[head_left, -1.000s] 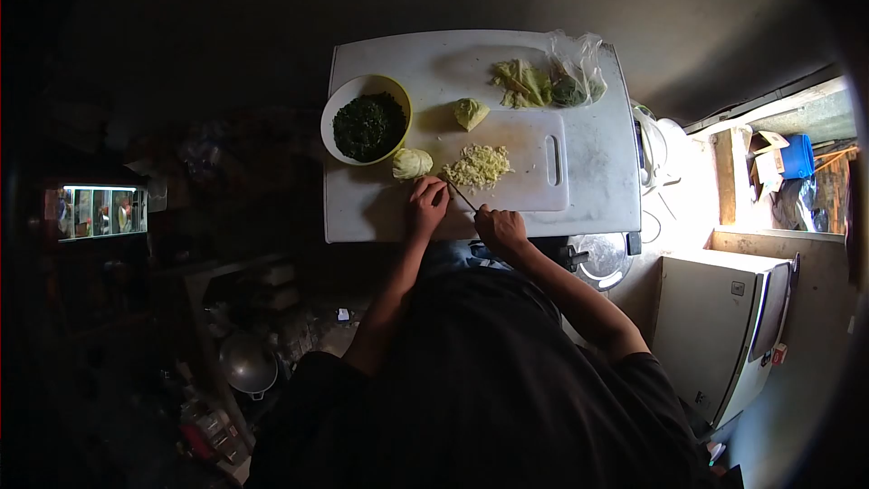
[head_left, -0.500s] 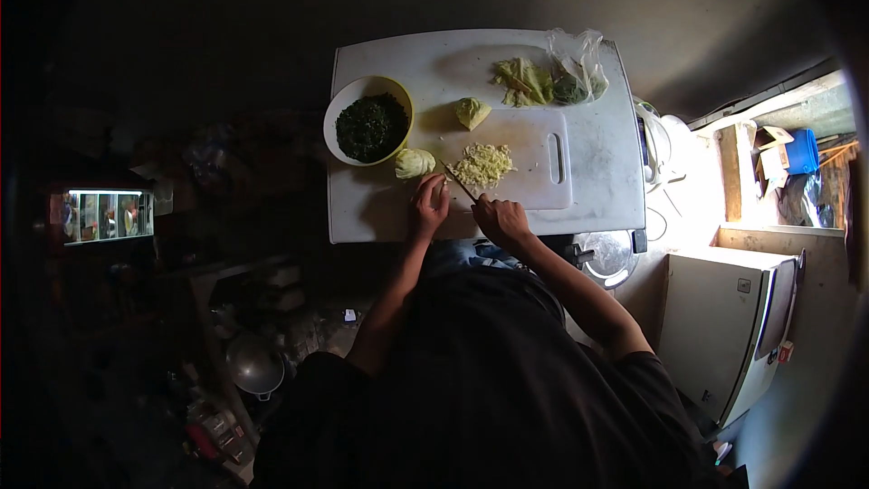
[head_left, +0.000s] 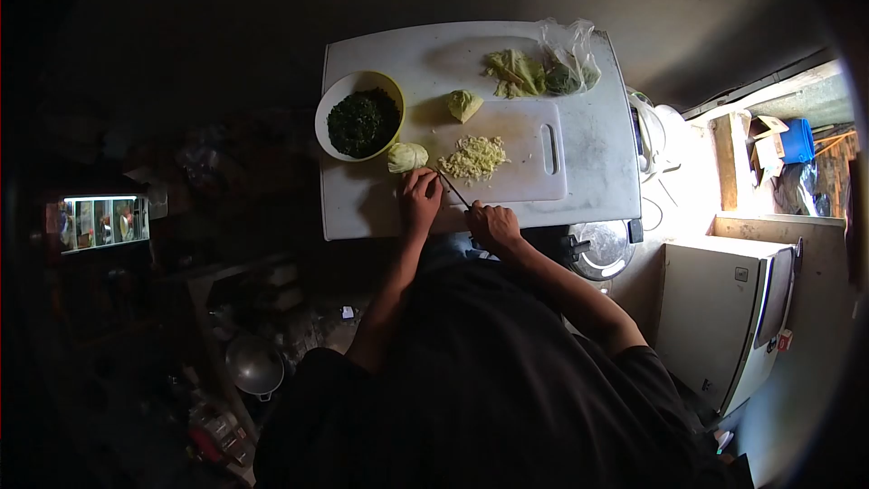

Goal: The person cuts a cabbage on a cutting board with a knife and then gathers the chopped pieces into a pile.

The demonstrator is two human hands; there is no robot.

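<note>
My right hand [head_left: 494, 226] is closed around the handle of a knife [head_left: 455, 190], whose blade points up and left over the near left part of the white cutting board [head_left: 532, 186]. My left hand [head_left: 421, 204] has its fingers bent against the near edge of a pale cabbage piece [head_left: 407, 158], close to the knife tip. Its fingertips are partly hidden. Finely chopped cabbage [head_left: 473, 158] lies heaped on the board, right of the blade. A second cabbage piece [head_left: 463, 105] sits at the board's far left corner.
A bowl [head_left: 400, 91] of chopped dark greens stands at the table's left. Loose cabbage leaves [head_left: 516, 74] and a clear plastic bag [head_left: 570, 59] with something green lie at the back right. A round metal lid [head_left: 605, 249] is below the right edge, near a white fridge [head_left: 711, 317].
The whole view has shifted slightly, so the table sits a little higher and further left. My left fingers look a little more bent over at the cabbage piece. The knife stays in my right hand.
</note>
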